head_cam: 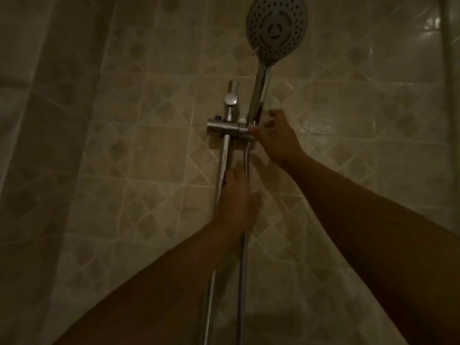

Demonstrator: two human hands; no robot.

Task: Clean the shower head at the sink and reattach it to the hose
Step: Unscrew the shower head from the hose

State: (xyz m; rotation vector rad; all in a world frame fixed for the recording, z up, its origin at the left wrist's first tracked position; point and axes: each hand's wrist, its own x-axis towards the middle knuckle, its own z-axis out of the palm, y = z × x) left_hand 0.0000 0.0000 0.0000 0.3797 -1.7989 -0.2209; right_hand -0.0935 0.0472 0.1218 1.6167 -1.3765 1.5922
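**Fig.** Head view, dim shower stall, read from my remote station.

- **(a)** Shower head (pixel 276 28): grey round face w/ nozzle holes toward the camera, top centre-right, leaning slightly right. Its chrome handle (pixel 260 90) runs down into the holder (pixel 227 128).
- **(b)** The holder is clamped on the chrome slide rail (pixel 224 155), a vertical bar against the tiled wall (pixel 149 170). A round knob (pixel 231 98) sits on the rail fitting just above it.
- **(c)** Hose (pixel 242 270): chrome, drops from below the holder just right of the rail, approx. parallel to it, to the bottom edge.
- **(d)** Right grip (pixel 276 140): I see the thumb tip on the handle's lower end at the holder and the fingers curled round behind the handle, i.e. closed on the shower head at its base.
- **(e)** Left grip (pixel 235 202): back of hand toward the camera, lying over the hose below the holder, fingertips reaching the rail. The hose goes in at the top of the hand and comes out under the wrist. I cannot tell whether the fingers wrap it or only rest on it.
- **(f)** Pale curtain (pixel 37 120) along the left side; bare forearms enter from the bottom corners.

The hose-to-handle joint is hidden by the holder and thumb.
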